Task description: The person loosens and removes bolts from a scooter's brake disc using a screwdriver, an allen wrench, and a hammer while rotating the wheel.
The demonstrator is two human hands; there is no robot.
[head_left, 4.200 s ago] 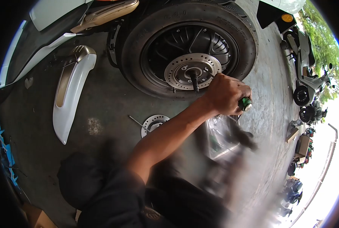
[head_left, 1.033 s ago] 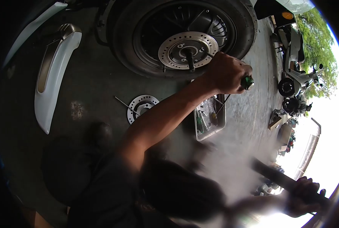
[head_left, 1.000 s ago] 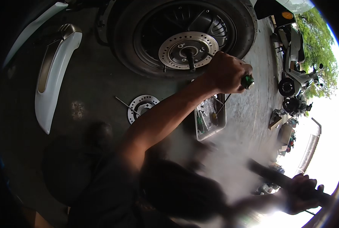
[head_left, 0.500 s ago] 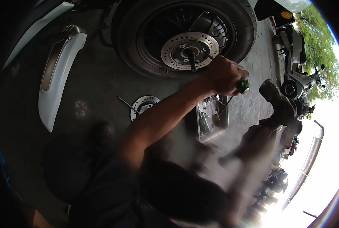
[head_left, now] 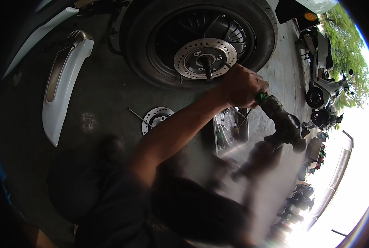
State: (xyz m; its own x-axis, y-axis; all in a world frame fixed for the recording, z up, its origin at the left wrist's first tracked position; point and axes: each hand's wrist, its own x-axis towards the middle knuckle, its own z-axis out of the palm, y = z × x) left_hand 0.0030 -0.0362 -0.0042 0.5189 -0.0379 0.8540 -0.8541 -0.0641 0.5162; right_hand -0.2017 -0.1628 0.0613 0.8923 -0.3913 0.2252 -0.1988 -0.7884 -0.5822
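Observation:
My left hand [head_left: 245, 86] is closed around a screwdriver with a green handle [head_left: 262, 97]. Its shaft points up-left to a bolt on the drilled brake disc [head_left: 184, 62]. That disc sits on the hub of a wheel [head_left: 141, 49], round a protruding axle [head_left: 208, 70]. In my right hand [head_left: 263, 156], blurred by motion, is a hammer [head_left: 281, 118] gripped by its handle. The hammer's face meets the butt of the green handle, or is right beside it.
A second brake disc [head_left: 151, 113] with a thin rod lies on the floor. Beyond my left forearm is a metal tool tray [head_left: 247, 138]. A white body panel [head_left: 62, 111] lies at left. Parked scooters [head_left: 320, 74] stand at right.
The hammer has swung left, from apart from the screwdriver to its handle end. My left hand has stayed nearly still at the disc.

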